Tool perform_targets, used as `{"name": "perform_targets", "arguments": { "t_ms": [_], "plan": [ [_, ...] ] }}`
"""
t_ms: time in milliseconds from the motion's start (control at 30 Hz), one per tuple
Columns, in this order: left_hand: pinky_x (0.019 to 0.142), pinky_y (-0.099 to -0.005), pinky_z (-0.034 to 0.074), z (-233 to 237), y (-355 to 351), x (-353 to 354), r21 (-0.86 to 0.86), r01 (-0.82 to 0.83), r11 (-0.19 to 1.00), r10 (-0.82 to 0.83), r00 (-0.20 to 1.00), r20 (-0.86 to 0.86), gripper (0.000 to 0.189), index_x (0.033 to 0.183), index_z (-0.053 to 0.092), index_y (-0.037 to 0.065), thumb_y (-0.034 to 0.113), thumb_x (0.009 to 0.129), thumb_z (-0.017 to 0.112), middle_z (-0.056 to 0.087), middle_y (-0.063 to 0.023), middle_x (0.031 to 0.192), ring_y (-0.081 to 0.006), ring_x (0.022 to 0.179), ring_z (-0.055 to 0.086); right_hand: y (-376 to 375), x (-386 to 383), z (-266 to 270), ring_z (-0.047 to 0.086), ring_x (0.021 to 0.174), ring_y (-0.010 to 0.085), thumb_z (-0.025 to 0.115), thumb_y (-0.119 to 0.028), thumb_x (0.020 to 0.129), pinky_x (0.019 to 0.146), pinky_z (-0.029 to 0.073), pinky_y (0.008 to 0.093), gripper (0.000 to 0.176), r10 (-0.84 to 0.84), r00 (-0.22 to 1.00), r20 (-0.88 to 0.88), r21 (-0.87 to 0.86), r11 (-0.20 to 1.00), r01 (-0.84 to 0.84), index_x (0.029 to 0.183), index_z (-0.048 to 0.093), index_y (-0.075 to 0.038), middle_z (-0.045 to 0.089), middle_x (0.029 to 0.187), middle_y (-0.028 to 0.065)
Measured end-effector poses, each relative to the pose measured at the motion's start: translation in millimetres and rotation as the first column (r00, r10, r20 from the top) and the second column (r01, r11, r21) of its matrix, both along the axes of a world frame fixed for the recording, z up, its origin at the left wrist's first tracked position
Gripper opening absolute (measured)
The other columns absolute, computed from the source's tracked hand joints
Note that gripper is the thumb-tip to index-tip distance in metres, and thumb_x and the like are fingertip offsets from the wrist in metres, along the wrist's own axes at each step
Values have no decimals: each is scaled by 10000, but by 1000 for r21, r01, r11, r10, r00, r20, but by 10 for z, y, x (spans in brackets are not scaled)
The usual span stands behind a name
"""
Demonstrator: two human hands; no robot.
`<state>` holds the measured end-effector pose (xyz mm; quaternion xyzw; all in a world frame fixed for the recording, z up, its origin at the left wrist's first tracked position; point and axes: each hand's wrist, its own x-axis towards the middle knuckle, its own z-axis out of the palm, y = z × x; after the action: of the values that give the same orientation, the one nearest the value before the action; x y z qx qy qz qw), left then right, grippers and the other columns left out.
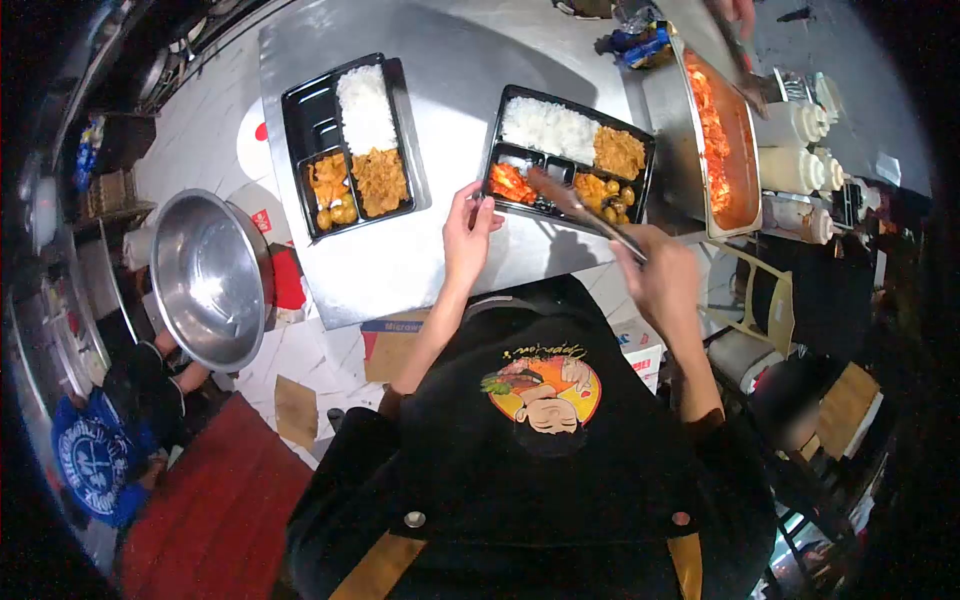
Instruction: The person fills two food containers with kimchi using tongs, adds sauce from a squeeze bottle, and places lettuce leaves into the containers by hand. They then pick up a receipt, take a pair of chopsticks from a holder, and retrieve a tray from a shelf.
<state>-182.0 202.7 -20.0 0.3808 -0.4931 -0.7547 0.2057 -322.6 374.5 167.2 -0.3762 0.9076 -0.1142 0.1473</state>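
My left hand [468, 232] pinches the lower left corner of a black compartment tray [566, 100] on the steel table. My right hand [662, 280] is closed around metal tongs [590, 214], whose stained tips are over the tray's front compartments. White rice [548, 127] and orange-brown pieces [619, 152] fill the tray's back section. Red kimchi-like food [511, 184] lies in the front left compartment, with small round brown pieces [615, 203] at front right. A second black tray [314, 112] to the left holds rice and similar food, with its upper left compartments bare.
A deep steel pan [690, 150] of red food stands at the table's right, with another person's hand [740, 12] and a metal utensil above it. White-capped bottles [790, 168] line the right side. At left, a person's hands hold a large steel bowl [205, 280].
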Motion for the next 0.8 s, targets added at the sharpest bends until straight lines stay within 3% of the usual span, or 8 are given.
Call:
{"name": "perform_targets", "arguments": {
  "t_ms": [33, 100, 267, 433, 600, 667, 733, 800],
  "plan": [
    [685, -271, 546, 10, 6, 5, 12, -4, 1000, 4, 1000, 9, 367, 1308, 465, 17, 147, 977, 556, 607, -89, 913, -143, 768, 631, -54, 16, -70, 635, 740, 380, 653, -218, 866, 654, 502, 431, 205, -8, 1000, -10, 0, 1000, 8, 972, 674, -43, 664, 857, 171],
    [677, -272, 548, 11, -26, 5, 12, 4, 1000, -5, 1000, 11, 370, 1309, 464, 15, 146, 975, 559, 605, -90, 909, -145, 764, 632, -207, 20, -212, 631, 724, 373, 640, -229, 861, 633, 491, 477, 183, 137, 991, -10, 31, 990, -136, 873, 639, -47, 640, 799, 170],
    [712, -289, 555, 58, 2, 27, 9, -4, 1000, 4, 1000, 4, 383, 1308, 460, 5, 176, 979, 556, 612, -102, 917, -153, 793, 634, -240, -40, -168, 642, 741, 363, 605, -200, 873, 659, 511, 468, 156, 21, 1000, -6, 14, 1000, -21, 877, 633, -48, 655, 854, 160],
    [743, -297, 541, 143, 14, -19, 0, -4, 1000, 4, 998, 70, 417, 1325, 444, 16, 215, 978, 562, 606, -97, 970, -153, 823, 623, -46, -114, -355, 659, 818, 352, 606, -219, 871, 711, 529, 463, 202, 75, 994, 83, -48, 996, -71, 937, 657, -35, 667, 901, 161],
    [696, -263, 515, -6, 40, 15, -67, -57, 996, 66, 989, 135, 448, 1337, 415, 3, 242, 985, 556, 583, -53, 864, -141, 775, 619, 722, -237, 188, 658, 830, 350, 664, -243, 857, 742, 530, 402, 302, -6, 952, 305, -353, 928, 119, 1046, 663, -8, 670, 968, 176],
    [680, -270, 520, -38, 50, 17, -66, -73, 995, 81, 989, 127, 429, 1340, 421, 16, 227, 989, 548, 566, -36, 831, -123, 735, 596, 1078, -335, 456, 661, 804, 342, 688, -239, 851, 716, 528, 366, 301, -138, 922, 361, -334, 904, 266, 1039, 666, -5, 673, 967, 178],
    [677, -278, 527, 56, 109, -38, -93, -107, 990, 115, 989, 91, 397, 1341, 414, 23, 194, 999, 522, 560, -28, 800, -121, 720, 595, 1433, -413, 595, 665, 775, 332, 689, -230, 856, 683, 523, 347, 283, -336, 887, 316, -332, 837, 435, 1023, 665, -2, 667, 917, 186],
    [691, -285, 533, 10, 97, -22, -119, -92, 989, 104, 990, 98, 405, 1343, 406, 24, 203, 1000, 521, 565, -35, 804, -130, 721, 605, 1641, -530, 676, 655, 738, 337, 678, -236, 864, 640, 511, 359, 288, -463, 856, 228, -212, 835, 508, 1028, 654, -1, 658, 903, 195]
  ]
}}
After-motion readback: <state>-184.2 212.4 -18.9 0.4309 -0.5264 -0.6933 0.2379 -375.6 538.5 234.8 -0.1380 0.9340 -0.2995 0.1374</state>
